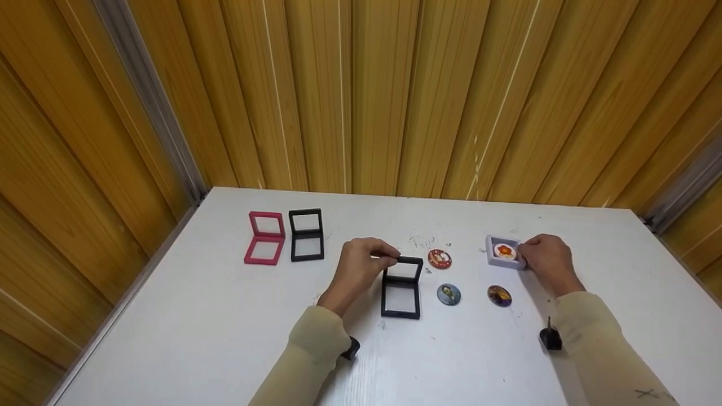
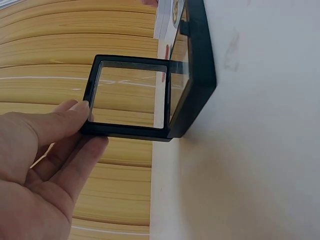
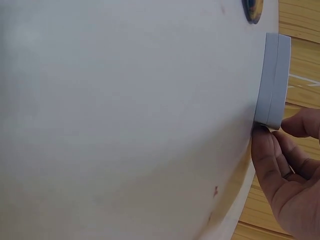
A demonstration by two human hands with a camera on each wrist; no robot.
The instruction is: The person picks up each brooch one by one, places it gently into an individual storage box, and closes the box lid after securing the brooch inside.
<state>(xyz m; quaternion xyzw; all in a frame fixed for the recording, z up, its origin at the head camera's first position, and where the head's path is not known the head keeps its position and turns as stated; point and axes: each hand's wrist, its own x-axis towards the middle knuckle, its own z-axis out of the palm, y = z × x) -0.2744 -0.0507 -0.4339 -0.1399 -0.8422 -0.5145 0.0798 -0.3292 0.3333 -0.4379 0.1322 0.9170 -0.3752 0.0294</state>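
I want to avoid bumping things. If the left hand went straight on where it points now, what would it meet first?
Beyond the black frame it holds, the left hand would probably come first to the red badge, though it may pass above, as the badge lies flat on the table.

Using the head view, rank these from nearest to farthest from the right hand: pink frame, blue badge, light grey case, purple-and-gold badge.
1. Light grey case: at the fingers of the right hand.
2. Purple-and-gold badge: on the person's side of the case.
3. Blue badge: left of that badge.
4. Pink frame: far left.
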